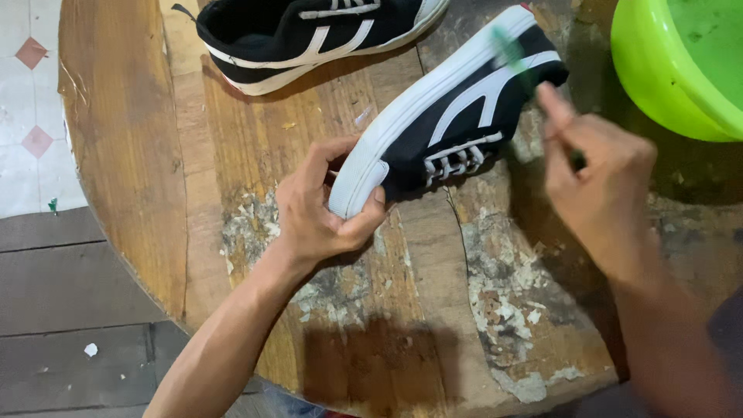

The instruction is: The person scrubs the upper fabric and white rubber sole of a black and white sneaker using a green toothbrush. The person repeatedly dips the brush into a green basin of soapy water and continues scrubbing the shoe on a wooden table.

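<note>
A black sneaker with white stripes and a white sole (457, 116) lies tipped on its side on a worn round wooden table (255, 147). My left hand (325, 205) grips its white toe end. My right hand (596, 186) holds a green brush (512, 53), blurred by motion, with the brush head against the shoe's heel side. A second matching sneaker (309, 35) lies at the far edge of the table, untouched.
A bright green plastic basin (658, 70) stands at the top right on the table. The tabletop has peeling paint patches. Below left are grey floor planks (70, 294) and white tiles with pink diamonds (31, 93).
</note>
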